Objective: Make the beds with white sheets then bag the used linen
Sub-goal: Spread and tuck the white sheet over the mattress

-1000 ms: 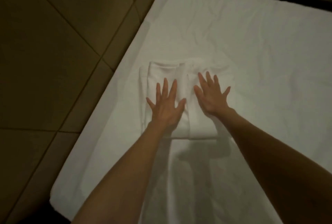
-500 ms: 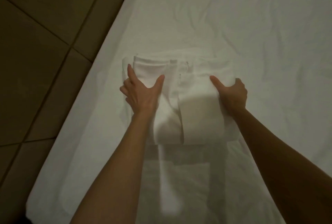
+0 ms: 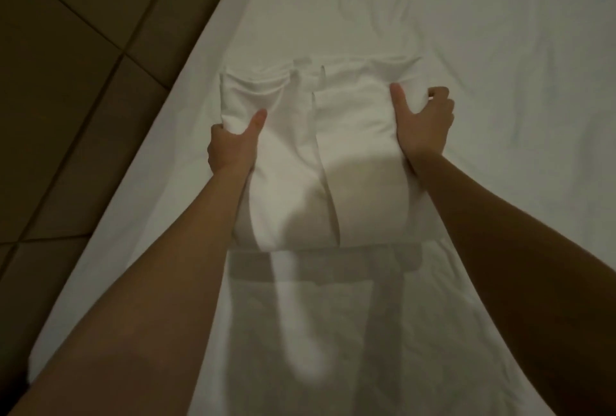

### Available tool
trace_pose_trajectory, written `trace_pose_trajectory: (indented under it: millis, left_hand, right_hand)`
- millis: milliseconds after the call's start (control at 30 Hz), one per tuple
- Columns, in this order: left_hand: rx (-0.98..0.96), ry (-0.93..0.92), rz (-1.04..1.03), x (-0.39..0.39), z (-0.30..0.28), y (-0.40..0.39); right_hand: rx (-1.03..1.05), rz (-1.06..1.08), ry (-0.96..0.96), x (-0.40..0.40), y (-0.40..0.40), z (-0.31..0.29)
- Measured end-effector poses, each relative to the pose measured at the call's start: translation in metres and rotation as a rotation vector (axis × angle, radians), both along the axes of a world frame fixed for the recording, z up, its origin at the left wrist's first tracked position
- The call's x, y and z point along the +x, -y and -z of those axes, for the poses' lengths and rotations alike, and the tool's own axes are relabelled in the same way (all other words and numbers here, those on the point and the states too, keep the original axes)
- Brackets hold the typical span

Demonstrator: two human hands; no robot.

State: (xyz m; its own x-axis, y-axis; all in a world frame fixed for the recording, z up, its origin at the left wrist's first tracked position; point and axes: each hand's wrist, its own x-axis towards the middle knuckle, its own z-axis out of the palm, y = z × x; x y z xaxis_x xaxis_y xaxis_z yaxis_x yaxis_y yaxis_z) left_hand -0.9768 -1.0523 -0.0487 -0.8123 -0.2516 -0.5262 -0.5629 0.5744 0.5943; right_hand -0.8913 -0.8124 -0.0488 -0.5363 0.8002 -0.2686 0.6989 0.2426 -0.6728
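Note:
A folded white sheet bundle lies on the bed, which is covered by a smooth white sheet. My left hand grips the bundle's left edge, thumb on top and fingers tucked underneath. On the right edge, my right hand holds the bundle the same way, thumb over the top and fingers curled round the side. The near end of the bundle is raised off the bed and casts a shadow below it.
Brown tiled floor runs along the bed's left edge. The bed's near left corner is by my left forearm. Wrinkled white bedding stretches away to the right and far side.
Both hands went from lying flat on top of the bundle to gripping its two sides. The bundle now sits closer and its near end is lifted.

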Motion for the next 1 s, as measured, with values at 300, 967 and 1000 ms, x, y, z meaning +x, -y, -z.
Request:
trace_pose_trajectory:
  millis: [300,967,1000]
  left_hand:
    - [0.341,0.338,0.017,0.011,-0.005,0.028]
    - [0.330,0.369,0.159,0.173,-0.129,0.078]
    - [0.339,0.364,0.186,0.177,-0.155,0.076]
  right_hand:
    - [-0.710,-0.073,0.183,0.057,-0.019,0.000]
    - [-0.722,0.067,0.069,0.260,0.059,-0.111]
    - [-0.719,0.076,0.052,0.268,0.059,-0.135]
